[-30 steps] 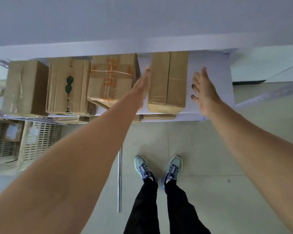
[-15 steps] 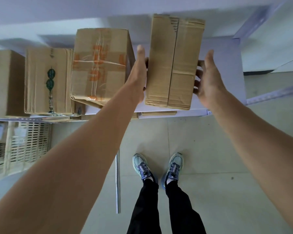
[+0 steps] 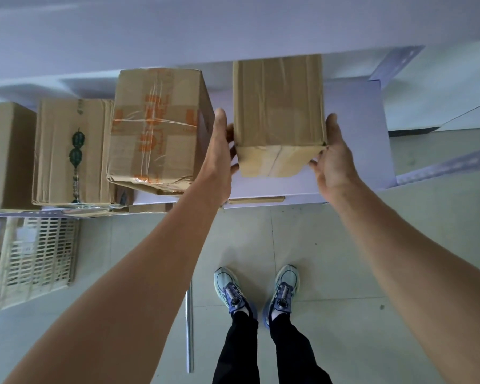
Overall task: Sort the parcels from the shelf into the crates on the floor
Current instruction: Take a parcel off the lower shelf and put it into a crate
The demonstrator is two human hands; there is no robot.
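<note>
A plain brown taped parcel (image 3: 279, 106) stands on the white shelf (image 3: 355, 139) in front of me. My left hand (image 3: 219, 151) grips its left side, with the fingers curled under its near lower corner. My right hand (image 3: 334, 153) grips its right side, the fingertips hooked under the bottom edge. Whether the parcel still rests on the shelf I cannot tell. Left of it stands a bigger parcel with orange print (image 3: 157, 128), tilted over the shelf's front edge. A beige slotted crate (image 3: 39, 253) stands on the floor at the lower left.
Two more cardboard parcels, one with green marks (image 3: 72, 151) and one at the far left (image 3: 6, 153), fill the shelf's left part. A metal rod (image 3: 188, 325) lies on the tiled floor beside my feet (image 3: 257, 289). A grey shelf upright (image 3: 449, 164) runs at the right.
Both hands reached from the air to the plain parcel and closed on its two sides. The parcel has turned so its near end faces me, and the view has tilted.
</note>
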